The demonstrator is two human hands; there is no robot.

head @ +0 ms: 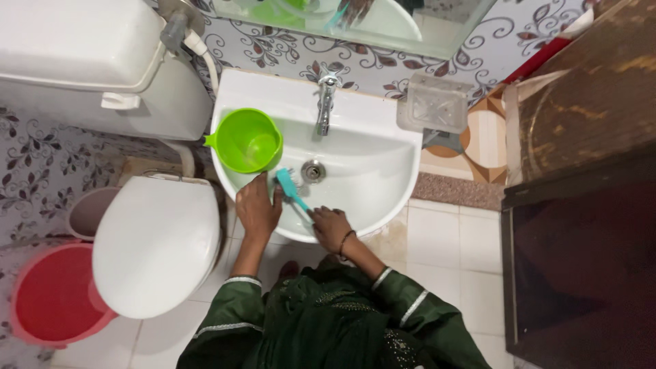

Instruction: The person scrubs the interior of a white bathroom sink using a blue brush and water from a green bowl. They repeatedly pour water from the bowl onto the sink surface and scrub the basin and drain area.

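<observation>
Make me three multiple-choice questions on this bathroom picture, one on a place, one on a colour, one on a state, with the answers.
1. Where is the green jug?
A. On the sink's left rim
B. On the floor
C. On the toilet lid

2. What colour is the brush?
A. Red
B. Teal
C. Black

3. How is the toilet lid?
A. Raised
B. Missing
C. Closed

Answers: 1 A, it rests on the white sink. 2 B, the right hand holds its teal handle. 3 C, it lies flat.

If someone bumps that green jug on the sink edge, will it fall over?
Probably yes. The green jug looks like thin plastic, so likely light. It sits on the sink rim and partly overhangs the basin, so a nudge could tip it. Wet, it might slide too.
</observation>
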